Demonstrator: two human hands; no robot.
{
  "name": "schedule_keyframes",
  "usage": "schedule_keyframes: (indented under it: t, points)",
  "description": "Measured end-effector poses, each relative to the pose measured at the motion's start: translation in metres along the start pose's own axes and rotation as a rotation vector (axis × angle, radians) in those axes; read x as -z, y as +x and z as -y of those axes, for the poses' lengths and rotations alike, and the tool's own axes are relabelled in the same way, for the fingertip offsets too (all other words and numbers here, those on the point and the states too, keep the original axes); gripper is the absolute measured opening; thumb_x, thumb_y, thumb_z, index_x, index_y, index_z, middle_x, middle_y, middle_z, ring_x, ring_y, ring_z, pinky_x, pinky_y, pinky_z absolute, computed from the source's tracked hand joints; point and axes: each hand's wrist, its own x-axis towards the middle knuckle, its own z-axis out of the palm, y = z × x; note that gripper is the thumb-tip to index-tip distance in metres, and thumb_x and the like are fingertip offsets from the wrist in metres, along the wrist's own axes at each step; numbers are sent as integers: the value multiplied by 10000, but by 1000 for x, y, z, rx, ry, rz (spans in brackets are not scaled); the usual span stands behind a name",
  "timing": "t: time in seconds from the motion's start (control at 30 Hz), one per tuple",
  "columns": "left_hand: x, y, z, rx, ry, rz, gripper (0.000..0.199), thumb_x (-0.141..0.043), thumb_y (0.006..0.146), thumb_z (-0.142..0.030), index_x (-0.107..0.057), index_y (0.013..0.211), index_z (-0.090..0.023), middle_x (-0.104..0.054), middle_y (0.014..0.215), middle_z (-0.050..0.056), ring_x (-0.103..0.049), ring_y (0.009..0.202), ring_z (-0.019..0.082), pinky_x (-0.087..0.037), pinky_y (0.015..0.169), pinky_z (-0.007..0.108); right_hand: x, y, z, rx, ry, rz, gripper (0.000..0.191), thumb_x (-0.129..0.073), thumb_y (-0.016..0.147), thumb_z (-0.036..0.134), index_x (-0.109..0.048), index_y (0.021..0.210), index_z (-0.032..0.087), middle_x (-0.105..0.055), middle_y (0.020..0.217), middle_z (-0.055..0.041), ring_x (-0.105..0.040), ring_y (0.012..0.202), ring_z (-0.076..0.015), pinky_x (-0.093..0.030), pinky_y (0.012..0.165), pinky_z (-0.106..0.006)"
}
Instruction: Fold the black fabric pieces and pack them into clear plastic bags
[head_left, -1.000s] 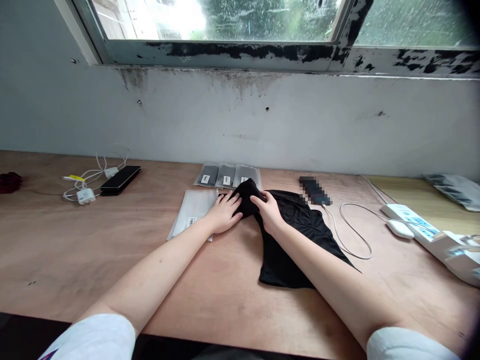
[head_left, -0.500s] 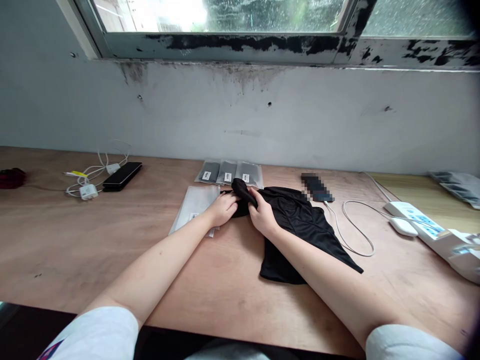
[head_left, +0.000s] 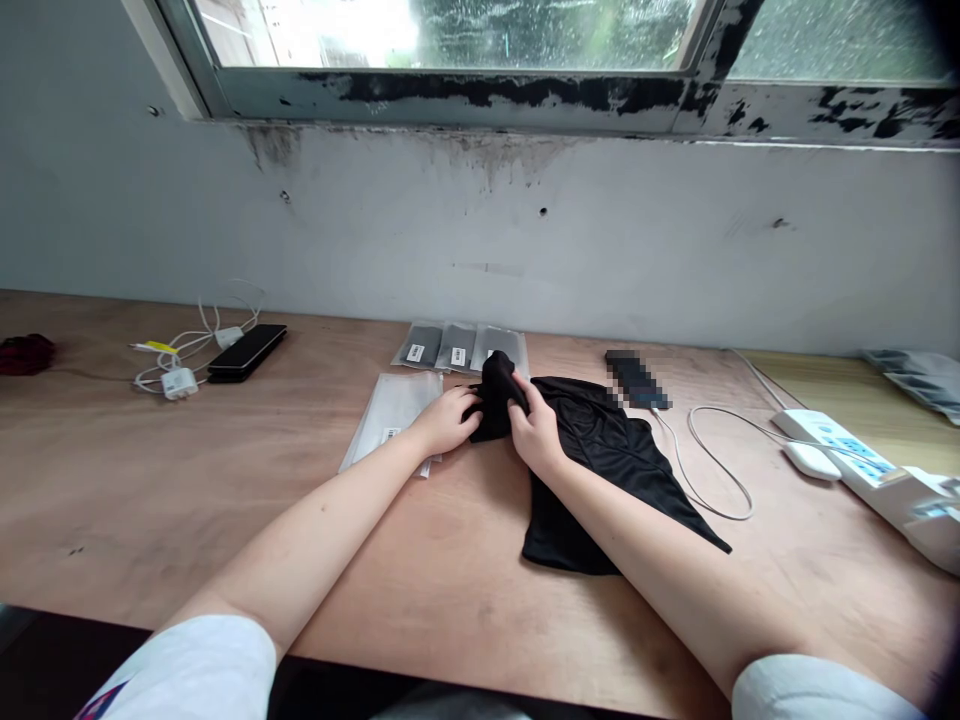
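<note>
A black piece of fabric, likely a garment (head_left: 577, 530), lies spread on the wooden table (head_left: 420, 580), its left end bunched up between my hands. My right hand (head_left: 536, 430) is closed round a folded part of the cloth, thumb and fingers pinching it above the table. On the cloth's left end rests my left hand (head_left: 450, 418), its fingers curled over the edge. Beside and partly under that hand lie flat, clear plastic bags (head_left: 379, 420) with a white label. Behind the hands, several labelled bags (head_left: 459, 350) with dark contents lie in a row.
A black smartphone (head_left: 637, 380) on a white cable lies at the right, near a white power strip (head_left: 840, 440). At the left are a black case (head_left: 247, 354) and a charger (head_left: 178, 383) with tangled cord. A grey plastic package (head_left: 919, 375) sits far right, and the wall rises behind.
My right hand has shifted slightly right, with the folded cloth lifted and opened wider. The left hand stays almost in place at the cloth's left end.
</note>
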Motion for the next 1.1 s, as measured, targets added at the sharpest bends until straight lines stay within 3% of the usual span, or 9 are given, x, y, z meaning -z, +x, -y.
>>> schedule_keyframes:
  t: [0.13,0.23,0.4,0.5,0.6,0.67,0.73,0.93,1.1]
  points:
    - [4,0,1,112,-39,-214,253,-423,980,-208,-647,1094,-194,-679,1129,88,-637,1101,220,-523,1003,380,-5,-5,2,273,-322,412,690,-625,892,378,-444,1522,162,-260,1649,-149,-182,1546,-307,-177,1252,-504]
    - [6,-2,-1,157,0,-349,257,-434,977,-210,-601,1170,-187,-642,1175,102,-609,1147,226,-504,1028,392,-8,-6,0,349,-440,558,795,-637,902,481,-352,1574,165,-225,1656,-159,-120,1552,-330,-112,1254,-545]
    - [9,-6,-12,-2,102,-228,408,-415,1012,-322,-532,1377,-184,-492,1487,116,-423,1413,253,-339,1195,433,-3,-2,2,372,-383,645,828,-663,879,510,-366,1562,148,-290,1632,-180,-152,1546,-343,-122,1244,-568]
    - [5,-5,-14,-31,161,-14,516,-359,1036,-406,-435,1501,-193,-382,1605,93,-274,1515,277,-252,1233,476,3,3,1,311,-180,603,573,-592,886,302,-524,1447,211,-411,1587,-120,-311,1504,-296,-215,1228,-536]
    - [-2,-4,-9,53,191,141,672,-348,1025,-521,-276,1590,-165,-274,1657,114,-194,1547,300,-224,1238,494,6,9,-5,171,8,344,390,-432,855,161,-680,1149,228,-588,1422,-75,-519,1350,-226,-389,1140,-421]
    - [-7,-4,-5,98,221,178,739,-385,999,-552,-248,1599,-142,-225,1667,139,-161,1553,318,-193,1246,508,5,11,-10,96,-24,191,298,-428,846,167,-680,996,220,-659,1265,-80,-594,1221,-221,-452,1063,-383]
    - [-11,-4,-1,119,243,186,752,-434,977,-523,-257,1596,-133,-188,1672,155,-130,1555,337,-168,1248,532,3,13,-13,60,-153,154,231,-468,854,196,-667,971,211,-679,1142,-89,-616,1121,-227,-466,1025,-373]
    - [-11,-5,2,174,229,214,695,-443,965,-340,-251,1600,-132,-124,1680,160,-84,1552,355,-198,1239,533,-2,9,-14,3,-514,198,371,-493,965,453,-690,1092,166,-598,1337,-166,-464,1327,-328,-336,1133,-479]
    - [-6,-6,1,145,207,255,746,-355,1018,-564,-214,1611,-134,-99,1675,172,-47,1551,355,-181,1237,553,-3,9,-17,-62,-570,269,526,-402,992,590,-710,1097,177,-528,1457,-152,-285,1476,-366,-126,1200,-596]
